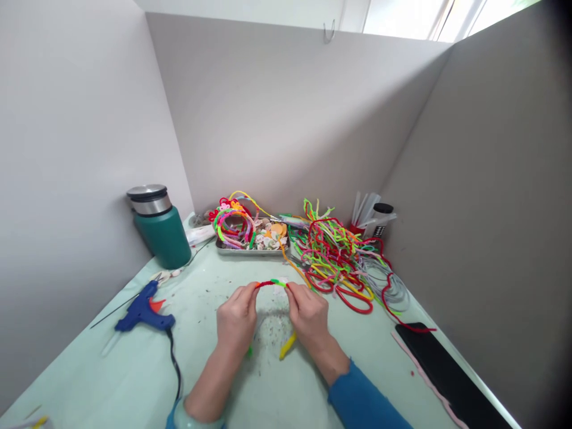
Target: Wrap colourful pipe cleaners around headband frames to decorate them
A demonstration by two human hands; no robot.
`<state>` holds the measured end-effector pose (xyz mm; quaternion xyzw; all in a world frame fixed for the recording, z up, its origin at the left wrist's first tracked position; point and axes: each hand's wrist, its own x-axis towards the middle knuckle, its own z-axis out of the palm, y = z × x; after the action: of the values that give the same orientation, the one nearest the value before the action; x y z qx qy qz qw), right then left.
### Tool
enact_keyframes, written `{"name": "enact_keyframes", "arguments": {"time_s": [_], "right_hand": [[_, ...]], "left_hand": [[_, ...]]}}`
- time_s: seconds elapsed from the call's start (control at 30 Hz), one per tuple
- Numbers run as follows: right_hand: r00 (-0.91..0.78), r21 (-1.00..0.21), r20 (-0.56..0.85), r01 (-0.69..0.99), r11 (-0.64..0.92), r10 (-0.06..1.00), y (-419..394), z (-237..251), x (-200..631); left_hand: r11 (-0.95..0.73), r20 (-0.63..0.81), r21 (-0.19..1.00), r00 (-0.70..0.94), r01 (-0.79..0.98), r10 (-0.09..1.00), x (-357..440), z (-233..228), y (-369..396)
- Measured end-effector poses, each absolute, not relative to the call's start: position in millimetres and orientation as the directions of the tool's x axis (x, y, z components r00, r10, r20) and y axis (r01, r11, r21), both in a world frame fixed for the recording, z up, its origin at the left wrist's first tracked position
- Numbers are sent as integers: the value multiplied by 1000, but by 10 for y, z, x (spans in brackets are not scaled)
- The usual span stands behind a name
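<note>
Between my hands arches a fuzzy pipe cleaner band (267, 283) in red, green and orange sections. My left hand (236, 316) pinches its left side, and a green end pokes out below that hand. On the other side my right hand (309, 314) grips the band between thumb and fingers, with a yellow end hanging beneath it. The rest of the band is hidden behind my palms. Both hands are held above the pale green tabletop (268, 387), where small dark specks are scattered.
A blue glue gun (145, 311) with a black cord lies left, before a green bottle (163, 232). Behind my hands, a metal tray (254, 252) holds colourful bands and small cut-outs. Tangled pipe cleaners (335, 250) spread to its right. A black phone-like slab (447, 369) lies far right.
</note>
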<state>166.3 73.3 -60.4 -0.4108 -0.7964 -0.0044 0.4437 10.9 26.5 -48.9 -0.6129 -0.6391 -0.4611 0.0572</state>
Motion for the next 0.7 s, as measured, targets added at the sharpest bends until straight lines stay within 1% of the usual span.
{"name": "enact_keyframes", "arguments": {"time_s": [0.07,0.13,0.23,0.3,0.37,0.4,0.47,0.5,0.57,0.63,0.7], "right_hand": [[-256,-397,692,646,652,675,724,-594,1655],[-230,-468,675,603,647,702,717,-582,1640],[-152,-645,607,479,595,780,712,-560,1618],[-117,-800,488,337,496,865,712,-542,1613],[-158,-927,324,143,346,933,716,-522,1615],[-197,-963,249,48,264,948,721,-511,1618],[-259,-988,144,-86,126,955,731,-492,1625],[-268,-989,118,-122,87,956,736,-485,1628],[-258,-987,97,-151,59,961,740,-472,1631],[-251,-987,100,-148,64,963,732,-458,1633],[-253,-987,116,-138,82,961,716,-438,1636]], "left_hand": [[-166,595,575,-270,801,757,123,-467,259],[-144,525,666,-323,732,787,128,-441,256],[-88,355,840,-419,535,836,114,-409,266],[-62,248,918,-444,391,861,97,-398,282],[-60,187,956,-443,286,877,82,-393,299],[-61,166,968,-437,243,884,77,-389,307],[-55,117,986,-419,157,901,74,-375,316],[-47,89,993,-406,111,910,74,-364,317],[-35,35,999,-376,7,926,75,-335,312],[-30,-4,996,-359,-89,933,75,-306,303],[-26,-27,990,-365,-140,931,71,-288,293]]}}
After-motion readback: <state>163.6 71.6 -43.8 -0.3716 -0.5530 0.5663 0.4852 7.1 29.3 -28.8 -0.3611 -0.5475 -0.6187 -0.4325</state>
